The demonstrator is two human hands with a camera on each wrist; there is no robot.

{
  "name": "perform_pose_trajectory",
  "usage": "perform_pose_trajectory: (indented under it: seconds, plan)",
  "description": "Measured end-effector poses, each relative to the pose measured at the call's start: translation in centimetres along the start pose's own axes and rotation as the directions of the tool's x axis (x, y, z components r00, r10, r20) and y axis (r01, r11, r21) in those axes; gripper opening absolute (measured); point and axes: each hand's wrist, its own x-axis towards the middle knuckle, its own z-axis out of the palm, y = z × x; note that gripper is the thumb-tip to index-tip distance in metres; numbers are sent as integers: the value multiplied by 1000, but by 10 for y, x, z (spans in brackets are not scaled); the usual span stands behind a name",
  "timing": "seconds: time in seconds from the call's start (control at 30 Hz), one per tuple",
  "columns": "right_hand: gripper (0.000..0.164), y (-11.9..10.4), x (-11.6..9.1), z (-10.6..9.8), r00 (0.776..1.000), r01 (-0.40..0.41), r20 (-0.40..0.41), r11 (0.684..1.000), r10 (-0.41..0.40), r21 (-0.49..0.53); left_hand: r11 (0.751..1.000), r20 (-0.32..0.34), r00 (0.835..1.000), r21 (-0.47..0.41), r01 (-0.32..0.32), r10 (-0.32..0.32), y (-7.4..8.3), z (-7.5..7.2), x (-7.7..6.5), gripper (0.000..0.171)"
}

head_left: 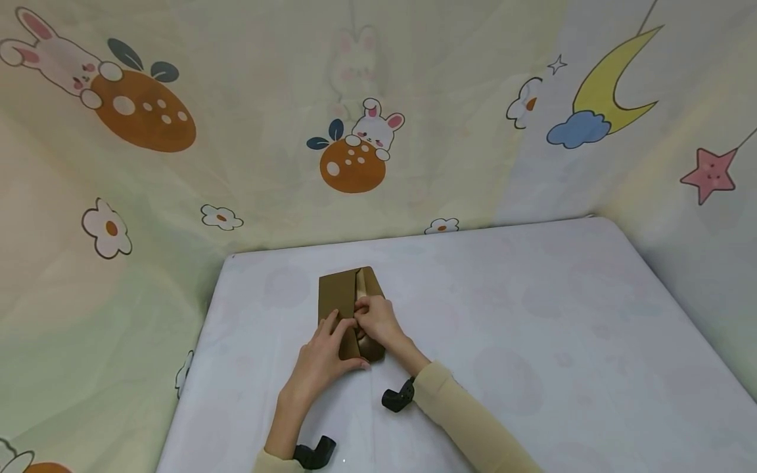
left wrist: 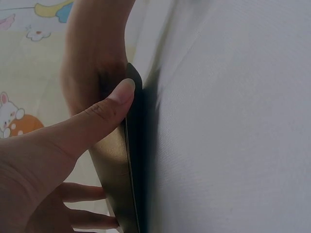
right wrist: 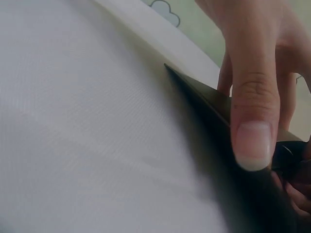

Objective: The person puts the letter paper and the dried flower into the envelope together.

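Observation:
A flat olive-brown folding case lies on the white-covered table, its long seam running away from me and a shiny gold-brown inner surface showing beside the flap. My left hand holds the near left part, fingers spread over the top and thumb along the near edge. In the left wrist view, that thumb lies across the case's thin edge. Curled fingers of my right hand pinch at the seam on the right; their tips are hidden in the head view. The case's dark end shows in the right wrist view.
The table has a white cloth with faint round marks. Printed fabric walls with rabbits, flowers and a moon stand behind and at both sides. A black wrist camera sits by the right sleeve, another by the left.

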Motion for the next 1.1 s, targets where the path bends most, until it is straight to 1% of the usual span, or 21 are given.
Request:
perform_pose_trajectory:
  seconds: [0.07, 0.2, 0.27, 0.33, 0.43, 0.5, 0.6, 0.7, 0.77, 0.9, 0.97, 1.03, 1.1]
  plan:
    - [21, 1, 0, 0, 1000, 7, -15, 1000, -7, 1, 1000, 2, 1000, -1, 3, -3, 0, 0, 0, 76]
    - [19, 3, -1, 1, 999, 9, -41, 999, -7, 34, 1000, 5, 1000, -7, 15, -15, 1, -1, 0, 74]
    - [20, 2, -2, 1, 999, 7, -43, 999, -5, 48, 1000, 7, 1000, -11, 20, -19, 1, -1, 0, 73]
    - [21, 2, -1, 1, 999, 15, -36, 999, -14, 40, 1000, 8, 1000, -10, 20, -20, 1, -1, 0, 73]
    - [19, 1, -1, 1, 999, 41, -14, 999, -41, 1, 1000, 12, 1000, -6, 22, -22, 0, -1, 0, 75]
    - [17, 1, 0, 1, 998, 70, -5, 997, -70, -42, 1000, 12, 1000, -6, 22, -22, 1, -1, 1, 76]
    - [14, 1, 2, 1, 994, 111, -5, 987, -113, -114, 1000, 9, 1000, -8, 21, -21, 1, -1, 1, 77]
    - [14, 2, 1, -1, 989, 144, -11, 976, -148, -165, 1000, 6, 1000, -8, 19, -19, 2, -1, 1, 77]
    - [14, 3, 0, -3, 991, 135, 0, 981, -136, -140, 1000, 7, 1000, -2, 18, -18, 3, 0, 1, 77]
    - [21, 4, -4, -7, 997, 72, 26, 997, -71, -9, 1000, 5, 1000, 21, 7, -7, 3, 1, 0, 78]
    - [24, 5, -5, -9, 999, 38, 34, 997, -40, 60, 999, 0, 1000, 35, -3, 3, 3, 2, -1, 78]
    - [25, 5, -6, -11, 999, 30, 29, 996, -32, 82, 999, -4, 1000, 45, -11, 11, 3, 3, -1, 77]
    - [23, 6, -7, -13, 999, 45, 12, 997, -46, 63, 998, -4, 1000, 54, -13, 13, 3, 4, -1, 76]
